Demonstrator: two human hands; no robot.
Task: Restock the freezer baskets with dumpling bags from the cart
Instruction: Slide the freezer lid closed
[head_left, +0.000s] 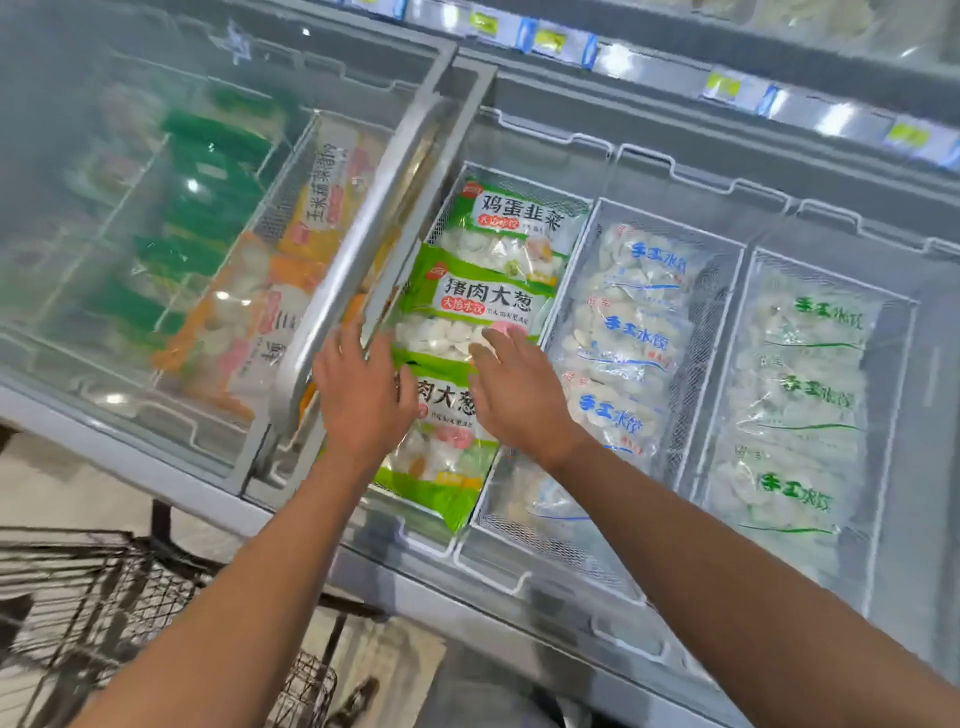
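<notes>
Three green dumpling bags lie in a row in one wire freezer basket (582, 208). The nearest green bag (441, 467) sits at the front, a middle green bag (467, 306) behind it, and a far green bag (514, 223) at the back. My left hand (361, 384) lies flat with straight fingers on the left side of the nearest bag. My right hand (514, 384) rests flat on its right side, with the fingertips reaching the middle bag. Neither hand curls round anything.
The freezer's sliding glass lid (363, 249) is pushed left over orange bags (260, 312). Baskets to the right hold blue-lettered bags (628, 332) and green-lettered bags (800, 395). A black wire cart (104, 587) stands at the lower left. Price tags line the shelf edge (727, 88).
</notes>
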